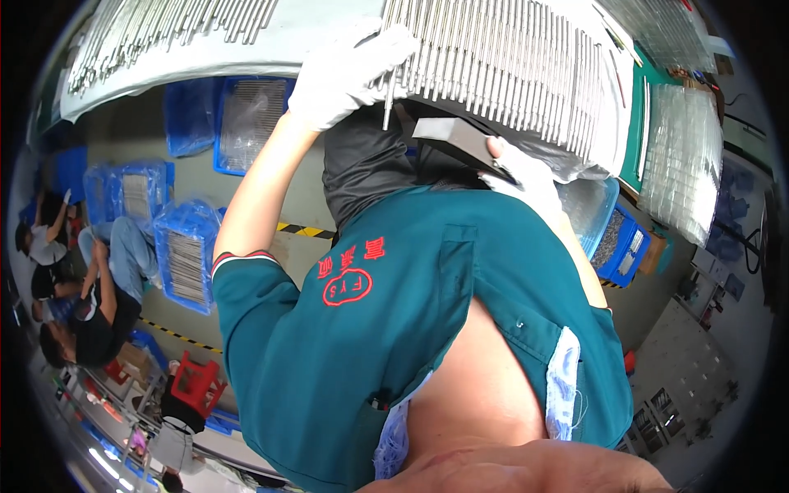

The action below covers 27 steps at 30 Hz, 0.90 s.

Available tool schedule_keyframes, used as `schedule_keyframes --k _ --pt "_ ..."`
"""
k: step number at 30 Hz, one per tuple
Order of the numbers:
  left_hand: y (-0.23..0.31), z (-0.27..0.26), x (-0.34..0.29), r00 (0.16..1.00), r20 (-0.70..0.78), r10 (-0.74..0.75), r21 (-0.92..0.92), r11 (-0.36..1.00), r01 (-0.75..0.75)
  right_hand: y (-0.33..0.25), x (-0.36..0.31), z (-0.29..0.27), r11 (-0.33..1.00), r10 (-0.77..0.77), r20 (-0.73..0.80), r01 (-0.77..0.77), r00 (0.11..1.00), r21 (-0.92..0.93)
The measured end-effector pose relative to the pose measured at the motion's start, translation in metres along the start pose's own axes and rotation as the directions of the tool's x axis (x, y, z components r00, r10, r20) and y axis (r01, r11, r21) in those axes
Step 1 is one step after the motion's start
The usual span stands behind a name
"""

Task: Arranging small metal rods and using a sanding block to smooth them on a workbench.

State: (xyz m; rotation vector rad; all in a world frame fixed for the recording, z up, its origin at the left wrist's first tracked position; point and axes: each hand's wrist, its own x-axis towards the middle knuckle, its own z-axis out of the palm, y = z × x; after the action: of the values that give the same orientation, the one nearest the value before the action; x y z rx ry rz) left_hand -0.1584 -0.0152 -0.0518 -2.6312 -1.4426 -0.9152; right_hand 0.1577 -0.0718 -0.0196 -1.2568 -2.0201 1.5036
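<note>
So the person has white gloves on both hands. The left hand (pixel 349 78) is up at the edge of the table (pixel 279 49), fingers curled in and pinched around one rod (pixel 387 115), whose lower end pokes out below the fingertips, past the edge. That rod sits at the left end of a long row of shiny rods (pixel 493 66), all lying side by side on the white cover. The right hand (pixel 530 177) is lower, just in front of the table edge, closed on the right end of a dark block (pixel 450 138) with a paler grey end; the thumb's on top, but the other fingers are mostly hidden. There's a second bunch of rods (pixel 164 37) farther left on the table, clear plastic packs (pixel 682 156) off to the right, and a red stool (pixel 197 382) at lower left.
</note>
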Motion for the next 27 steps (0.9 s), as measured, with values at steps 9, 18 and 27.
schedule_keyframes --k 9,18,27 --pt "-0.006 0.001 -0.004 1.0 0.015 -0.001 -0.157 0.988 0.003 0.034 0.011 0.015 0.978 -0.06 -0.016 0.062 0.998 0.2" --pt "-0.005 0.004 -0.003 0.995 0.017 0.099 0.097 0.99 -0.1 0.033 0.015 0.017 0.882 0.054 0.077 -0.083 0.996 0.464" --pt "-0.007 0.006 -0.005 0.995 -0.055 0.086 0.056 0.995 -0.083 -0.032 0.059 0.044 0.761 -0.024 0.202 -0.114 0.979 0.639"
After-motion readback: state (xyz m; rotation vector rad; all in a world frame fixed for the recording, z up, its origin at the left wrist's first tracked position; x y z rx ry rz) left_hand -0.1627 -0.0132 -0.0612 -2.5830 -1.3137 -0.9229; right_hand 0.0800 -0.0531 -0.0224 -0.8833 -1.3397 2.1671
